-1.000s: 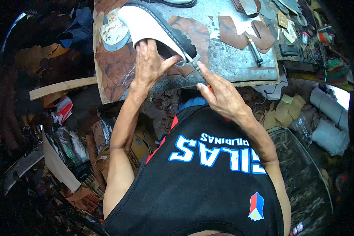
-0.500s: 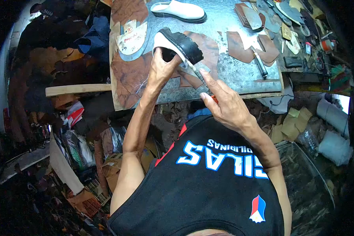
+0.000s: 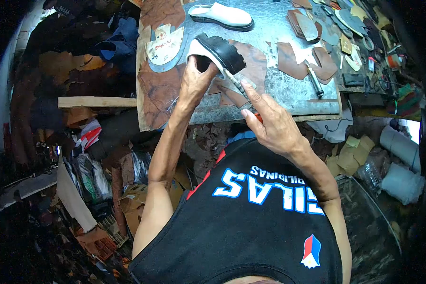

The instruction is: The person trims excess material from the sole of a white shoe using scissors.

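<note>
My left hand [image 3: 196, 83] holds a white shoe with a thick black sole [image 3: 222, 53], its fingers in the shoe's opening and its sole turned up to the right. My right hand [image 3: 271, 116] is closed on a slim tool [image 3: 235, 82] with an orange part near the palm. The tool's far end touches the shoe at the sole's lower edge; its exact kind I cannot make out. Another white shoe [image 3: 222, 15] rests on the metal-topped table [image 3: 288, 102] behind.
Brown leather pieces [image 3: 160, 97] and a marked white pattern [image 3: 164, 48] lie at the table's left. A dark-handled tool [image 3: 315, 81] lies near cut leather on the right. A wooden bar [image 3: 97, 102] juts out left. Rolls of clear wrap [image 3: 402, 182] stand at the right.
The table and its things sit slightly further right in view. The shoe in my left hand is tilted a little differently; both hands keep their holds.
</note>
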`<action>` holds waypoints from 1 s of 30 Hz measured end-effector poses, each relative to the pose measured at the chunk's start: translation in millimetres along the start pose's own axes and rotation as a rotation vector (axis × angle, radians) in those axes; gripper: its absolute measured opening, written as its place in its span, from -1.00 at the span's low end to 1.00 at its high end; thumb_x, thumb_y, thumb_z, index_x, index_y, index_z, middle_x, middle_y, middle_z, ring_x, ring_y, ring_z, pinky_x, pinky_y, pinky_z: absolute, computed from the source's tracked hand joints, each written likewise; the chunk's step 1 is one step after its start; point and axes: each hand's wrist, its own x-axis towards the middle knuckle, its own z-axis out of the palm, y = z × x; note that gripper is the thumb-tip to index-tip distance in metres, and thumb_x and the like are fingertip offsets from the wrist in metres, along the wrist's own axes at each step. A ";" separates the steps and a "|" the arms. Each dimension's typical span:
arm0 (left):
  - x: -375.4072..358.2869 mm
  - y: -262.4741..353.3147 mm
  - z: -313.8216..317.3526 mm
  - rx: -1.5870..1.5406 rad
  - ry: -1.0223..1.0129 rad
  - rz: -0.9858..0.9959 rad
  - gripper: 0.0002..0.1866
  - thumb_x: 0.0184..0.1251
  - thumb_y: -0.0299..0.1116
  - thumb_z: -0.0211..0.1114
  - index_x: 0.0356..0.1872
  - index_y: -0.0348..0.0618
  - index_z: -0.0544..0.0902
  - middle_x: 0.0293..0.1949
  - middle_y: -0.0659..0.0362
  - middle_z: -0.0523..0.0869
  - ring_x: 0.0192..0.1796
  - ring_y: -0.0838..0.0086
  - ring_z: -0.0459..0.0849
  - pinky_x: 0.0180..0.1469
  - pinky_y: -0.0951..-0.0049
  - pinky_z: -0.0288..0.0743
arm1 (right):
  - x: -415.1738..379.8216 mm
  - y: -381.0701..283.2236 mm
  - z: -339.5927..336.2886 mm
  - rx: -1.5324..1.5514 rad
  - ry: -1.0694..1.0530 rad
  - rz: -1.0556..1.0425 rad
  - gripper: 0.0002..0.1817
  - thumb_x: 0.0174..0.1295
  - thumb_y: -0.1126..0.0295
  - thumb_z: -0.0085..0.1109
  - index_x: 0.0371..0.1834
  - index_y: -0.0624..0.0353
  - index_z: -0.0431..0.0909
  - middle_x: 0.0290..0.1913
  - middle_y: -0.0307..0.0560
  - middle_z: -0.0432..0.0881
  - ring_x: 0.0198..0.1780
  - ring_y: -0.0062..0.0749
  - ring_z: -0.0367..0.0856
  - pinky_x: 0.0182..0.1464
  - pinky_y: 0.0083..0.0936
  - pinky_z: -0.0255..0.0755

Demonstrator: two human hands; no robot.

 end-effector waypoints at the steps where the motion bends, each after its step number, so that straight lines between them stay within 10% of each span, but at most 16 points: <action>1: 1.0 -9.8 0.8 -0.135 -0.026 -0.018 -0.18 0.14 0.13 0.39 0.16 -0.44 0.40 0.08 -0.10 0.56 0.12 0.29 0.54 0.15 0.32 0.44 | 0.5 -2.0 0.0 -0.005 -0.017 0.014 -0.29 0.33 0.25 0.10 0.52 -0.04 0.04 -0.30 0.10 0.45 -0.39 0.02 0.58 -0.31 -0.10 0.52; 8: -11.7 -0.9 3.0 -0.642 -0.191 -0.164 -0.15 0.24 0.25 0.26 0.25 -0.35 0.33 0.05 0.06 0.57 0.12 0.42 0.55 0.19 0.32 0.43 | 4.7 -7.5 3.4 0.001 -0.015 0.000 -0.30 0.33 0.24 0.10 0.51 -0.03 0.06 -0.31 0.08 0.44 -0.39 -0.01 0.58 -0.32 -0.11 0.52; 10: -18.0 7.7 4.7 -0.780 -0.220 -0.187 -0.43 0.31 0.20 0.21 -0.01 -0.14 0.52 -0.22 0.28 0.59 -0.28 0.64 0.51 -0.20 0.55 0.43 | 4.8 -4.9 6.2 -0.004 -0.004 -0.018 -0.31 0.33 0.24 0.10 0.51 -0.03 0.06 -0.31 0.08 0.44 -0.39 -0.01 0.58 -0.32 -0.11 0.52; 13: -17.0 -4.7 -0.3 -0.792 -0.258 -0.286 -0.42 0.28 0.24 0.21 -0.04 -0.11 0.53 -0.25 0.32 0.57 -0.31 0.67 0.48 -0.22 0.58 0.42 | 6.4 -3.9 8.1 -0.001 -0.001 -0.036 -0.31 0.33 0.25 0.10 0.51 -0.02 0.06 -0.32 0.08 0.43 -0.40 0.00 0.58 -0.33 -0.12 0.52; 30: -30.7 3.4 8.4 -0.864 -0.192 -0.359 -0.33 0.25 0.37 0.10 -0.08 -0.12 0.56 -0.27 0.22 0.62 -0.30 0.56 0.59 -0.28 0.52 0.53 | 7.5 9.1 1.5 -0.001 -0.080 -0.043 -0.28 0.29 0.37 0.13 0.51 0.01 0.06 -0.32 0.09 0.45 -0.37 -0.03 0.52 -0.26 -0.15 0.43</action>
